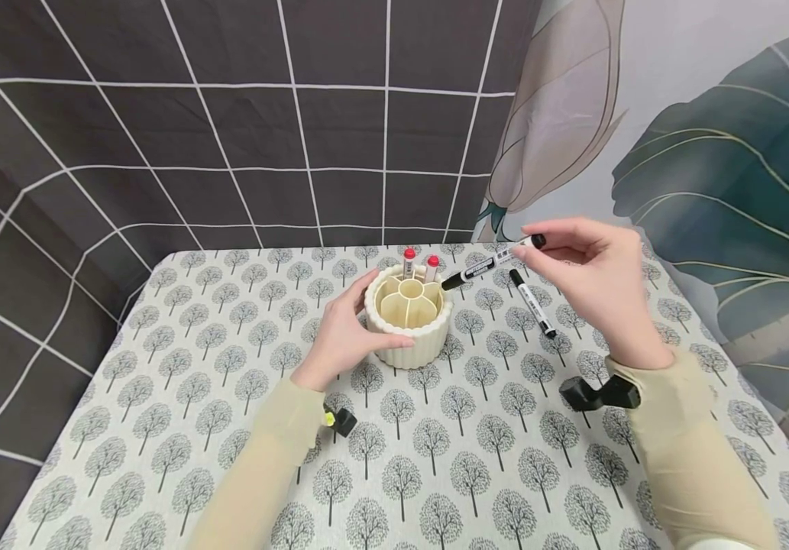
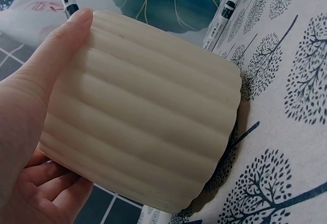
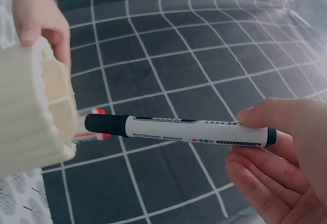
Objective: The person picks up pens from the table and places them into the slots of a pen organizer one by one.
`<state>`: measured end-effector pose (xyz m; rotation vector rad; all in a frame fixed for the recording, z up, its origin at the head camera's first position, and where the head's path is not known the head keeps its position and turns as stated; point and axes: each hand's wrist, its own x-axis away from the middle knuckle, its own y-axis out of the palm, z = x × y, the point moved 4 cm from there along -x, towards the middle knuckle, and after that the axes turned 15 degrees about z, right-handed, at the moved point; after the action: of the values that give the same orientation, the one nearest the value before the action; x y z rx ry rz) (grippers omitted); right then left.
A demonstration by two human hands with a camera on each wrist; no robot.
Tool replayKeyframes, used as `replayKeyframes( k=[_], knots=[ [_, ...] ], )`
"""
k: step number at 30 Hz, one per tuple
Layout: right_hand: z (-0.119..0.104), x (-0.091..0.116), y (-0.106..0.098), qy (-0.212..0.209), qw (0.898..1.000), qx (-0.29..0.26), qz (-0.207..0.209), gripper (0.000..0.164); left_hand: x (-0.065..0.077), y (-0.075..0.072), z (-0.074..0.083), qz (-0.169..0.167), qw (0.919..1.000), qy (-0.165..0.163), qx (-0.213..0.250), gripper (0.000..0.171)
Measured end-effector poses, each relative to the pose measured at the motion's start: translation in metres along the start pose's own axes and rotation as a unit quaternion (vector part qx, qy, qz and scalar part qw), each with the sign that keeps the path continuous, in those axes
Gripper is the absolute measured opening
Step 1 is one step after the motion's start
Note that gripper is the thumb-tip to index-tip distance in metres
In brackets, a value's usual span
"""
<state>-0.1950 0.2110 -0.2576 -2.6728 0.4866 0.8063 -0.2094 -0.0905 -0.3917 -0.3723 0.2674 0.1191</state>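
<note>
A cream fluted pen holder (image 1: 411,353) with several compartments stands on the table. My left hand (image 1: 348,331) grips its left side, thumb along the front near the rim; the left wrist view shows the thumb (image 2: 66,38) on the ribbed wall. Between thumb and fingertips, my right hand (image 1: 590,267) pinches a black-and-white whiteboard marker (image 3: 179,130) by its rear end. The marker slants down to the left, its black cap (image 3: 104,124) close by the holder's right rim. Two red-capped markers (image 1: 409,263) stand in the back compartments.
Another black-capped marker (image 1: 534,303) lies on the tree-print tablecloth (image 1: 401,451), right of the pen holder. Behind the table hangs a dark cloth with a white grid (image 1: 339,130), and a leaf-patterned cloth (image 1: 724,191) is at the right.
</note>
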Motion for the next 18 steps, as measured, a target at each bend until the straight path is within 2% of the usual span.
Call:
replayKeyframes(
  k=[8,18],
  knots=[
    [0.002,0.006,0.021,0.0,0.999,0.019,-0.048,0.026,0.0,-0.001,0.0,0.0,1.0,0.003,-0.001,0.125],
    [0.009,0.008,0.046,-0.037,0.995,0.042,-0.083,0.022,-0.001,-0.001,-0.001,0.001,1.0,0.009,-0.002,0.125]
  ],
)
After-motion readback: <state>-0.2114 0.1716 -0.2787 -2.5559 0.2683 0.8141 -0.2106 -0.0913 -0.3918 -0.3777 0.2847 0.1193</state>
